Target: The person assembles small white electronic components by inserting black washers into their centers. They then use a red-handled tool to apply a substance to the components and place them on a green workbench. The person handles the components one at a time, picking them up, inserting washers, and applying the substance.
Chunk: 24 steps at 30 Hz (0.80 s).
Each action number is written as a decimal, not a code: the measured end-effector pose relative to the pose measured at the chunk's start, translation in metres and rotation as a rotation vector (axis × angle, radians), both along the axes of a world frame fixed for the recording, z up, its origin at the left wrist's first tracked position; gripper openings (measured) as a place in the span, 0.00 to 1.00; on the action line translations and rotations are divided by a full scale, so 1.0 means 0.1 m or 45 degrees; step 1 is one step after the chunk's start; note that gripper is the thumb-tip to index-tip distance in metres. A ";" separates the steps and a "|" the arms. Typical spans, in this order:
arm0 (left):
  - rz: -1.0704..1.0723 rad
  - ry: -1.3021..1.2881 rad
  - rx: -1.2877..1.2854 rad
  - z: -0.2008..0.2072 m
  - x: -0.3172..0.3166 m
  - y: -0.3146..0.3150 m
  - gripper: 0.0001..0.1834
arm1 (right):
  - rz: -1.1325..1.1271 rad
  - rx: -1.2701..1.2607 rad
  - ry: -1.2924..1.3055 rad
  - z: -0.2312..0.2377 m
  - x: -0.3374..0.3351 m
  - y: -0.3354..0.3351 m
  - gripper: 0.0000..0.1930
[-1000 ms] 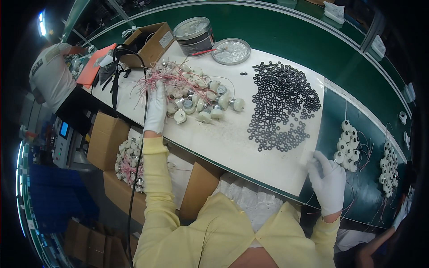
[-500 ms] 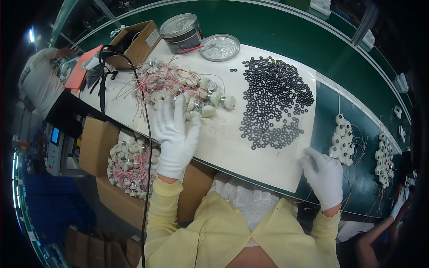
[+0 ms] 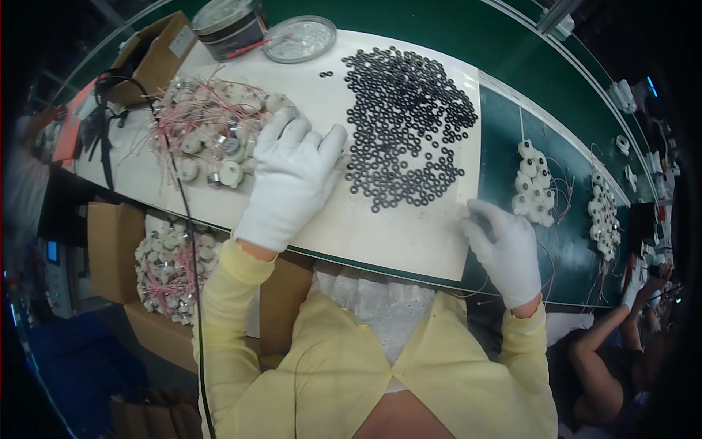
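Observation:
White gloves cover both of my hands. My left hand [image 3: 289, 172] is bent over the right side of a pile of small whitish round motors [image 3: 191, 143] with pink wires. Its fingers curl downward, and whatever lies under the fingertips is hidden. One whitish motor [image 3: 276, 102] shows just beyond the knuckles. My right hand [image 3: 504, 252] hovers by the right edge of the white board [image 3: 409, 245]. Thumb and forefinger are apart there, with nothing visible between them. Between the hands, farther back, spreads a wide patch of small black rings [image 3: 402, 110].
At the back left stand a large tin [image 3: 228, 29], its lid [image 3: 300, 38] and a cardboard box [image 3: 157, 55]. Motor clusters [image 3: 534, 183] sit on the green table right. An open carton [image 3: 117, 249] of motors stands below left. A black cable [image 3: 191, 241] crosses the left side.
My left hand has gone from lying flat with fingers spread to curling over the pile's right side. The view has shifted, so the table appears farther left and up. My right hand remains at the board's edge.

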<state>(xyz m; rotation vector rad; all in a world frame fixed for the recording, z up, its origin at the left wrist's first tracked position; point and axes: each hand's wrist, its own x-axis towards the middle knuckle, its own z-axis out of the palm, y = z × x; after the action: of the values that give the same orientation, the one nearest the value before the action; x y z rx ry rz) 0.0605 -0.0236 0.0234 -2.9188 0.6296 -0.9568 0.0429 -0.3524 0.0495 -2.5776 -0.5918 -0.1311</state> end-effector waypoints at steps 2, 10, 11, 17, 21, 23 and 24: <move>-0.036 0.034 -0.049 0.00 -0.17 -0.08 0.24 | -0.017 0.202 0.289 0.07 0.00 -0.01 0.13; 0.023 0.183 -0.231 -0.10 -0.65 -0.12 0.34 | 0.130 0.549 0.661 0.04 0.08 0.04 0.16; 0.023 0.168 -0.274 -0.13 -0.65 -0.11 0.34 | 0.164 0.530 0.651 0.04 0.10 0.07 0.16; 0.016 0.188 -0.440 -0.20 -0.65 -0.06 0.36 | 0.200 0.352 0.595 0.11 0.17 0.23 0.16; 0.029 0.210 -0.482 -0.20 -0.66 -0.06 0.37 | 0.196 0.321 0.583 0.11 0.19 0.27 0.16; 0.023 0.212 -0.500 -0.21 -0.65 -0.05 0.37 | 0.195 0.343 0.559 0.06 0.19 0.28 0.16; 0.017 0.210 -0.505 -0.22 -0.65 -0.05 0.37 | 0.187 0.319 0.562 0.07 0.19 0.28 0.16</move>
<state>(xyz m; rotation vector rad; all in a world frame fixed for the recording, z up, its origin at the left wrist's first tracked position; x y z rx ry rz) -0.0044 -0.0282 0.0016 -3.3728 0.4697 -0.9424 0.0616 -0.3245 0.0566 -2.2117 -0.5515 0.3802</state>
